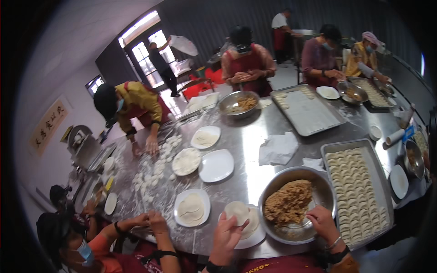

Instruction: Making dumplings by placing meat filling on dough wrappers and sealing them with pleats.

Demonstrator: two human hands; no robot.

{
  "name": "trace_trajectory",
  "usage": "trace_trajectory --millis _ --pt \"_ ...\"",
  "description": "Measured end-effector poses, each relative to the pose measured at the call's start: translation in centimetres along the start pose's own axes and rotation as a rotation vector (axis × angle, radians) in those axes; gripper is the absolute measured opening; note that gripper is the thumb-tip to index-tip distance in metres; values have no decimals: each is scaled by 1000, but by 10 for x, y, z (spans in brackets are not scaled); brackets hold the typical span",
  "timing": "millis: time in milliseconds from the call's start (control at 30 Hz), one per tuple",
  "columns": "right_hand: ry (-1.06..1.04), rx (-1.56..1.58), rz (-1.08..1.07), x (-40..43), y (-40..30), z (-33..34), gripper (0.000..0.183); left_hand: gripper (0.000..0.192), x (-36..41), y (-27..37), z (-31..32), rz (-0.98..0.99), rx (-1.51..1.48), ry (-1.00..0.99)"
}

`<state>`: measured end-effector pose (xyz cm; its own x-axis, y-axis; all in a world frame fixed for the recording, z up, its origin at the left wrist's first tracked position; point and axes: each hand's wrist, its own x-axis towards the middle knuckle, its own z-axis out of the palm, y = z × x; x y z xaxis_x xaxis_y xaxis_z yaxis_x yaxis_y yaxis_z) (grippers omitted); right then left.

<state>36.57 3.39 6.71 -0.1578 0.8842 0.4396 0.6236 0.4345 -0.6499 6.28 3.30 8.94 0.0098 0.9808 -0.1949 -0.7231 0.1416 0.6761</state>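
Note:
My left hand point(225, 235) holds a round dough wrapper point(236, 212) over a white plate point(251, 243) stacked with more wrappers point(252, 223). To the right, a large steel bowl point(265, 225) contains a mound of brown minced filling point(288, 201). Over that bowl's right side is my right hand point(322, 221), its fingertips pinched together; a bright streak beside them may be a thin utensil, but I cannot tell. Just right of the bowl, a metal tray point(377, 181) carries rows of folded dumplings point(355, 191).
Beside me on the left, a co-worker's hands point(150, 220) are at work near a plate of wrappers point(191, 208). A white plate point(216, 165), crumpled white cloth point(278, 148) and second tray point(307, 112) lie farther in. Dough pieces point(153, 174) and flour cover the left.

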Motion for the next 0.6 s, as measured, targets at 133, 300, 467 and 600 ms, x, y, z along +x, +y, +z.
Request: trace_trajectory --millis 133,300,467,600 --pt "8 20 5 1 -2 0 4 38 -1 -17 -8 -130 33 -18" --pt "146 36 115 5 -8 -37 6 27 15 -28 -18 -60 168 111" --pt "251 -82 211 5 13 -45 12 31 35 -29 -31 55 65 161" --pt "320 -86 174 13 21 -32 12 34 25 -39 -22 -36 -111 112"
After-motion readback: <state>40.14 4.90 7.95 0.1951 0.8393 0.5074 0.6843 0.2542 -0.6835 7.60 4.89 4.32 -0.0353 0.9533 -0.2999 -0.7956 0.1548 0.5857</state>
